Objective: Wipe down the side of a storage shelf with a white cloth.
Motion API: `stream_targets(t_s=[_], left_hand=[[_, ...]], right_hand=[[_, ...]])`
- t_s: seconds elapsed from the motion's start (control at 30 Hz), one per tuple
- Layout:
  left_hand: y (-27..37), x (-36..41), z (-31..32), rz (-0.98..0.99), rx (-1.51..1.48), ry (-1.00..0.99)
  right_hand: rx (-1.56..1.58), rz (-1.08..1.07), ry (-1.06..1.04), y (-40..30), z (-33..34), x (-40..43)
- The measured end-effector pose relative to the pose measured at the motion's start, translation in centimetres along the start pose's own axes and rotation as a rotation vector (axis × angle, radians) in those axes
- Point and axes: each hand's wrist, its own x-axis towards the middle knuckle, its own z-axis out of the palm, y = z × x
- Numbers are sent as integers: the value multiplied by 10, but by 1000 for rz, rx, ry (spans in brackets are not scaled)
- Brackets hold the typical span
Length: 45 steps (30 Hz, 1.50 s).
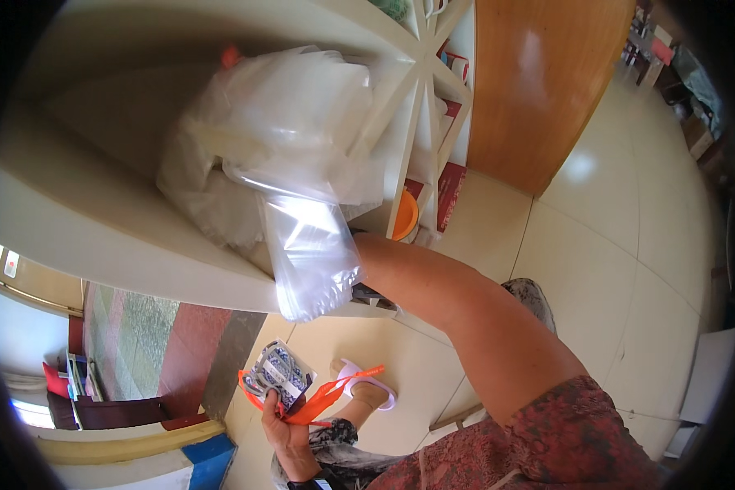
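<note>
My left hand (286,432), with a dark band on its wrist, grips a blue-and-white patterned packet (289,375) with grey loops over it. Orange plastic (321,401), like a thin bag or strip, hangs from the same hand. My right arm reaches forward to the shelf unit (208,278); its hand is hidden behind a clear plastic sleeve (312,257), so its hold cannot be seen. Above the sleeve, a large bundle of translucent plastic bags (282,122) lies in the shelf opening. A small red thing (230,56) shows at the bundle's upper edge.
Slanted white dividers (419,92) form small compartments beside the bundle. An orange round container (406,214) and red boxes (451,195) are near them. A wooden panel (527,92) stands beyond. Below are tiled floor (588,245) and a foot in a pale slipper (386,392).
</note>
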Motion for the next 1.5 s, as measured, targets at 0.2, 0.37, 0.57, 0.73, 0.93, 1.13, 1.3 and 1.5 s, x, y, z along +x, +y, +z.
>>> stream_targets(t_s=[0.2,0.37,0.57,0.73,0.93,1.13,1.3,1.5], left_hand=[[0,0,-4,28,36,-5],[-4,1,3,75,1,-27],[0,8,-3,51,3,-122],[-2,9,0,59,5,-119],[3,1,6,46,36,-114],[4,3,5,9,55,-166],[9,-2,10,-34,27,-170],[8,-9,17,-5,37,-190]], right_hand=[[26,-16,-74,-5,-2,-15],[35,-43,-207,-10,-25,-39],[-159,-183,-375,-23,-74,-77],[-798,-709,-14,26,-73,-102],[-894,-417,52,-2,-165,-72],[-950,-246,210,-7,-150,-17],[-846,-75,-39,-37,-130,-1],[-494,-54,-82,-25,-62,-1]])
